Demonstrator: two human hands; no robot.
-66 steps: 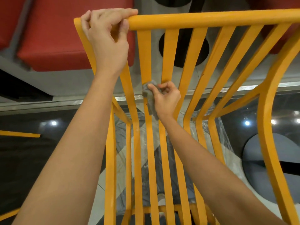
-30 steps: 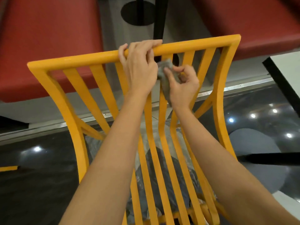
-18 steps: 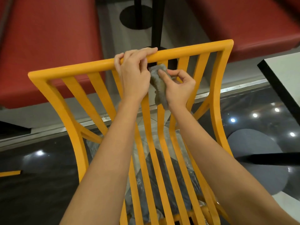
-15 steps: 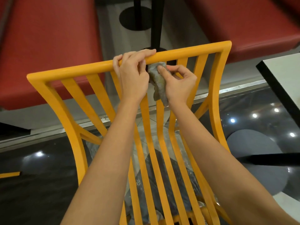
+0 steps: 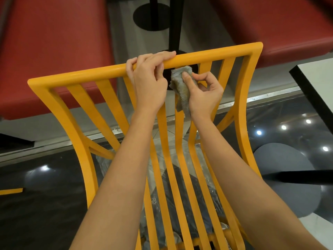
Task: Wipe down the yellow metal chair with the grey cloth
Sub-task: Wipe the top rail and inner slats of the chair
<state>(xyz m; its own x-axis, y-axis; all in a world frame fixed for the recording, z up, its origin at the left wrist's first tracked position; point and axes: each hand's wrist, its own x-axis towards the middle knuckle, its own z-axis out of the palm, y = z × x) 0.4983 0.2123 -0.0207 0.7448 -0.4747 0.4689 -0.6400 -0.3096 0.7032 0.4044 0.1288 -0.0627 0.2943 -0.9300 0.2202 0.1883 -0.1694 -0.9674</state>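
From the head view, the left hand (image 5: 150, 82) is wrapped tight around the top rail of the yellow chair (image 5: 207, 55), steadying it. The right hand (image 5: 203, 94) pinches the grey cloth (image 5: 181, 89) against a slat just under that rail. The cloth looks soft and limp, hanging downward along the slat; the chair seems rigid, best held by its rail
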